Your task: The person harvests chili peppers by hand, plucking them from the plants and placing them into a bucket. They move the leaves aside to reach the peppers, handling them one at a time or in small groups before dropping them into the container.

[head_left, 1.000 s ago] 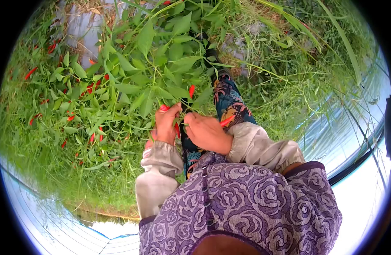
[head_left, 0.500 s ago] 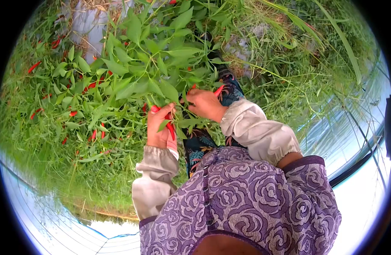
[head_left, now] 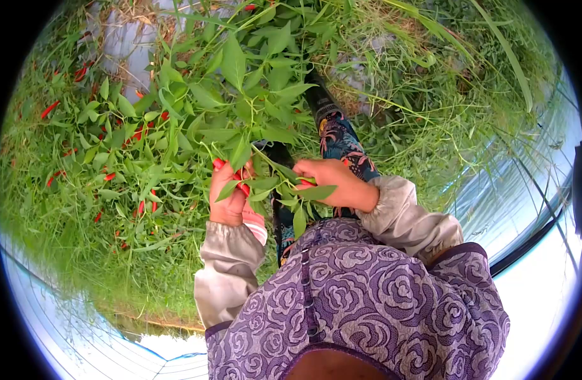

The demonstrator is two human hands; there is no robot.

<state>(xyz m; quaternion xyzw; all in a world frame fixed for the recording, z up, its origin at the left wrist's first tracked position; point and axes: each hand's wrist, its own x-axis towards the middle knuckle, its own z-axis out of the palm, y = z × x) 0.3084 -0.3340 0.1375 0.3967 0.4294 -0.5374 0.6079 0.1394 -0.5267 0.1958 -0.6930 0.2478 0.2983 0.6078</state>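
Observation:
My left hand point(head_left: 227, 199) is closed around several red chili peppers point(head_left: 243, 187), whose ends poke out between thumb and fingers. To its right, my right hand point(head_left: 338, 182) has its fingers curled, with a red chili with a green stem point(head_left: 308, 182) showing at its fingertips. Leaves of a pepper plant branch point(head_left: 265, 185) hang between both hands and partly cover them. Above them spreads the leafy top of the chili plant point(head_left: 240, 107).
More red chilies point(head_left: 138, 133) hang among the plants at left. Grey plastic mulch point(head_left: 129, 50) and dry straw lie at the top. Grass and weeds point(head_left: 424, 120) fill the right side. My legs in patterned trousers point(head_left: 345, 142) stand beside the plant.
My right hand has moved down and to the right, and a chili now shows at its fingertips. The branch bends toward me. My left hand has shifted slightly left, still holding chilies.

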